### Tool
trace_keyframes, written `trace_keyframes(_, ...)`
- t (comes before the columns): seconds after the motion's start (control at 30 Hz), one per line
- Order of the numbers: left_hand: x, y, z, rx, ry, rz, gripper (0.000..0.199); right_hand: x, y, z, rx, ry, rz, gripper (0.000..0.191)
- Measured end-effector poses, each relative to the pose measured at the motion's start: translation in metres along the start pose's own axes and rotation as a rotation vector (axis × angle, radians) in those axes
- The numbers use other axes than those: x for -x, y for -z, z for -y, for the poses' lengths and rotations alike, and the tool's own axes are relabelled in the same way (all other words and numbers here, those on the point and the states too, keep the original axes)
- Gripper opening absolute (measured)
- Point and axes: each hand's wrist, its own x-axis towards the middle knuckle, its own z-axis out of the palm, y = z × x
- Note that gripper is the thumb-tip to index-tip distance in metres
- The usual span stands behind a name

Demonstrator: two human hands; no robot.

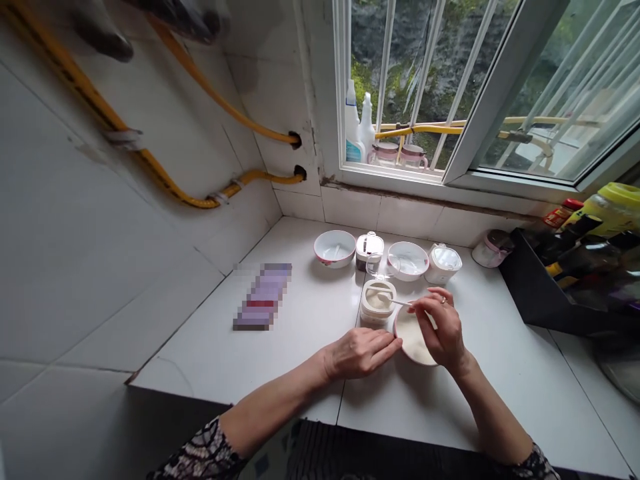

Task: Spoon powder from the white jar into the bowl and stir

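My right hand (443,327) pinches the handle of a small white spoon (399,302). The spoon's bowl end is at the mouth of an open seasoning jar (379,313), which has pale granules inside and its clear lid flipped back. Below that hand sits a round bowl (411,337) with a pink rim, holding a pale powdery or grainy substance; the hand covers its right side. Fingers extended and close together, my left hand (365,352) reaches the left rim of this bowl with its fingertips. Its thumb is hidden.
Behind stand a flower-patterned bowl (334,250), a jar with dark contents (369,252), a white bowl (408,261) and another lidded jar (444,264). A blurred purple item (263,297) lies left. A black bottle rack (540,293) and a ribboned jar (492,249) are right.
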Motion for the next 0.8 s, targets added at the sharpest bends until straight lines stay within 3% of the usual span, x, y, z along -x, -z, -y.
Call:
trace_keyframes(0.13,0.0,0.0,0.0,0.02,-0.001,0.001,0.021,0.003,0.004,-0.006,-0.349,-0.504,-0.137,0.008)
trace_keyframes(0.2,0.001,-0.001,0.001,0.028,-0.002,-0.002,0.022,0.005,0.012,-0.013,-0.43,-0.618,-0.2,0.007)
trace_keyframes(0.37,0.002,-0.002,0.002,0.044,-0.01,-0.013,0.021,0.011,0.027,-0.026,-0.195,-0.649,-0.012,0.01)
trace_keyframes(0.53,0.001,0.0,0.002,0.048,-0.009,-0.026,0.021,0.012,0.02,-0.024,-0.062,-0.586,0.183,0.015)
trace_keyframes(0.63,0.001,0.001,0.002,0.045,-0.005,-0.01,0.022,0.009,0.019,-0.022,-0.127,-0.684,0.177,0.014)
trace_keyframes(0.8,0.006,-0.001,0.002,0.038,-0.007,-0.021,0.025,0.005,0.026,-0.026,-0.383,-0.893,0.053,0.009)
